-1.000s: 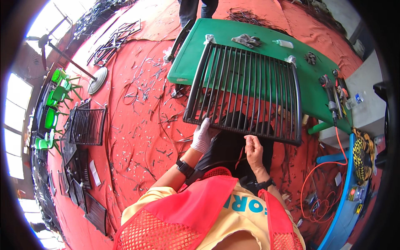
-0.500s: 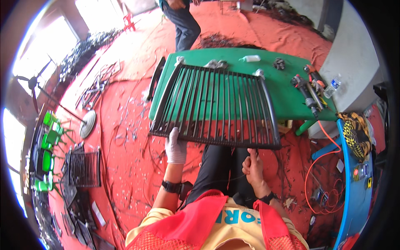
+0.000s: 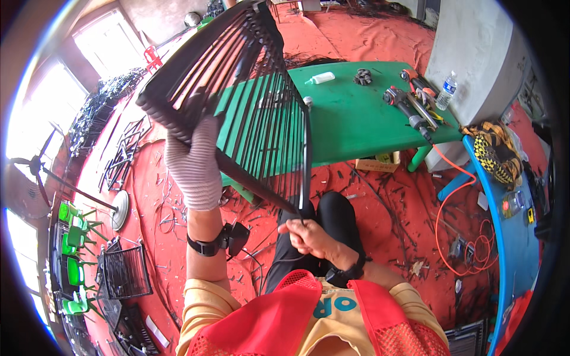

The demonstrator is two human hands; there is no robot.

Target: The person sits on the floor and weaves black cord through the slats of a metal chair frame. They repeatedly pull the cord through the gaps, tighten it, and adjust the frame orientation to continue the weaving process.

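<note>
My left hand, in a white striped glove, is closed around the edge of a black slatted frame panel with many thin strips strung across it. The panel is raised and tilted, its far left end high over the green table. Below the panel's lower near corner, the bare fingers of my right hand are pinched on a thin black strip that runs up to the frame.
On the table lie a white squeeze bottle, a dark crumpled bundle and power tools, with a water bottle beside them. An orange cord trails down to the right. At left stand a fan and green chairs. Scraps litter the red floor covering.
The panel has gone from lying level against the table edge to being lifted and turned, its left side swung up. My left hand rose with it; my right hand moved left. The standing person is mostly hidden.
</note>
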